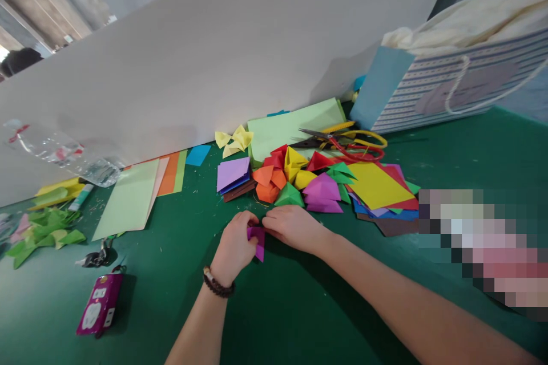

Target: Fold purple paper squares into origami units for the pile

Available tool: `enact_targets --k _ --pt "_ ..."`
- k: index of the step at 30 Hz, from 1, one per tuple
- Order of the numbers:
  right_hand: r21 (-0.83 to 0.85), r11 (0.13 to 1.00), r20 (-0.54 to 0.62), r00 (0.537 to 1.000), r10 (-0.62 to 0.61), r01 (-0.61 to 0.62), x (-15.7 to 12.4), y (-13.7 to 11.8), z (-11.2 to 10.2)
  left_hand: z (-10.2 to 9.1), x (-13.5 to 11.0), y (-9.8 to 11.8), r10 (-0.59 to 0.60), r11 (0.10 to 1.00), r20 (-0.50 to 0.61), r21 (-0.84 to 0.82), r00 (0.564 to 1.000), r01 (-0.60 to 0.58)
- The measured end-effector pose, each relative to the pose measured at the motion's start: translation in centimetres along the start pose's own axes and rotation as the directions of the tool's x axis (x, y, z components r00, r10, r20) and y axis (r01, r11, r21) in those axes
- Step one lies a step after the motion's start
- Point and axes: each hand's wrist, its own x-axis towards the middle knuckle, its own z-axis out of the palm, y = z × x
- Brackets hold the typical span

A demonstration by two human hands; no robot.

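Note:
My left hand (234, 241) and my right hand (293, 228) meet low in the middle of the view, both pinching a piece of folded purple paper (257, 243) between their fingers. Just beyond my fingertips lies a heap of folded origami paper pieces (291, 178) in red, orange, yellow, green and magenta. To its right sits a stack of coloured paper squares (381, 191) topped by a yellow sheet. Yellow-handled scissors (342, 140) and red-handled scissors (357, 151) lie overlapping behind the heap.
A green work mat (342, 308) covers the table, with a white board (214, 57) standing along its far side. Nearby are a plastic bottle (64, 151), green paper cut-outs (43, 234), a magenta box (100, 303) and a striped paper bag (449, 82). A pixelated blur (479, 245) hides the right edge.

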Motion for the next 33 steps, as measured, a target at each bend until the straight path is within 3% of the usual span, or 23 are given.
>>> enact_targets --k 8,28,31,33 --pt "-0.066 0.997 -0.062 0.997 -0.038 0.034 0.1 0.4 0.7 0.0 0.0 0.1 -0.025 1.000 0.013 -0.005 1.000 0.025" --pt "0.141 0.990 0.056 0.998 -0.017 0.009 0.1 -0.8 -0.5 0.0 0.2 -0.4 -0.006 1.000 0.003 -0.023 1.000 0.007" --pt "0.256 0.967 0.053 0.998 -0.026 0.011 -0.1 -1.1 -0.4 -0.1 0.2 -0.3 -0.008 0.999 -0.002 -0.040 1.000 0.008" --pt "0.410 0.911 -0.001 0.999 0.047 -0.043 -0.2 -0.9 -0.3 -0.1 0.1 -0.3 -0.012 0.998 -0.004 -0.066 1.000 0.012"
